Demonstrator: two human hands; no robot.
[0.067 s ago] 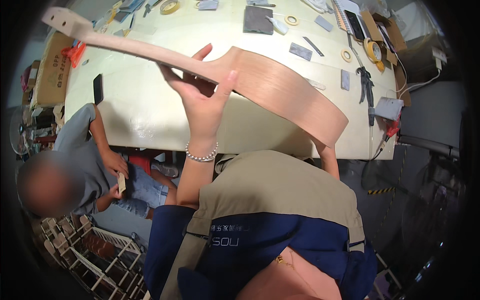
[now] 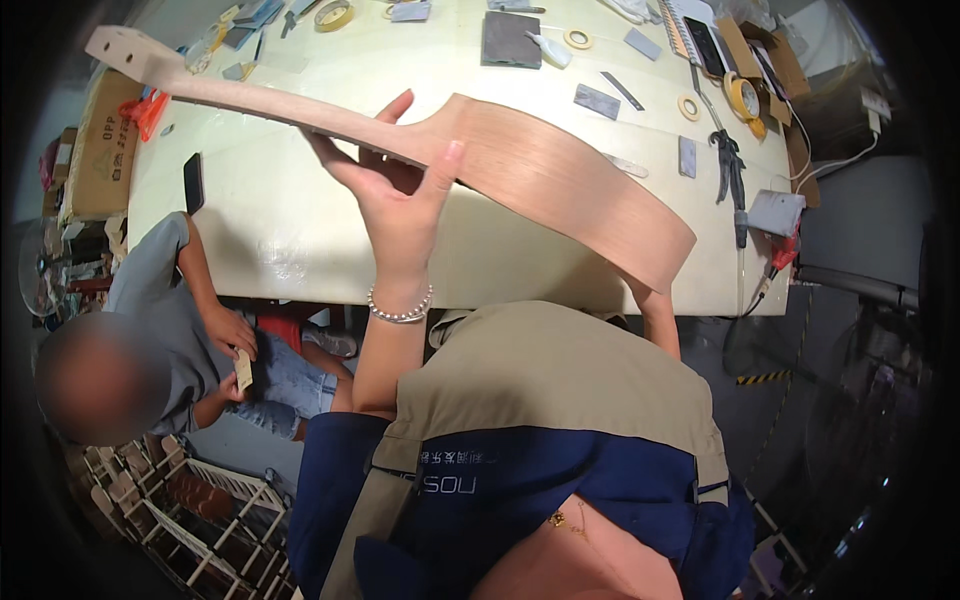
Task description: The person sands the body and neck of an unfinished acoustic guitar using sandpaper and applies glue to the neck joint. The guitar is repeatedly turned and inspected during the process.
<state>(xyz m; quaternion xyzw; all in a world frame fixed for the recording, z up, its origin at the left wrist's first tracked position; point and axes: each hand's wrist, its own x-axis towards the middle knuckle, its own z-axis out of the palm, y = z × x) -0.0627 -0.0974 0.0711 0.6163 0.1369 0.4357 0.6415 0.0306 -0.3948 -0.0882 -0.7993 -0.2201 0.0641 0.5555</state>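
Note:
An unfinished, bare-wood ukulele is held up on its side above the near part of the table. Its neck slants to the upper left, ending in a headstock with small holes. My left hand grips it where the neck meets the body, thumb on the near side and a finger showing beyond the neck. At the rounded lower end, my right hand supports the body; its fingers are hidden behind the wood. The curved side of the body faces up toward me.
Across the pale table lie a dark sanding sheet, tape rolls, a black clamp and a phone. A co-worker sits at left holding a small wooden piece. A rack stands behind.
The ukulele's body and my left hand have shifted slightly left. The grip of both hands looks the same.

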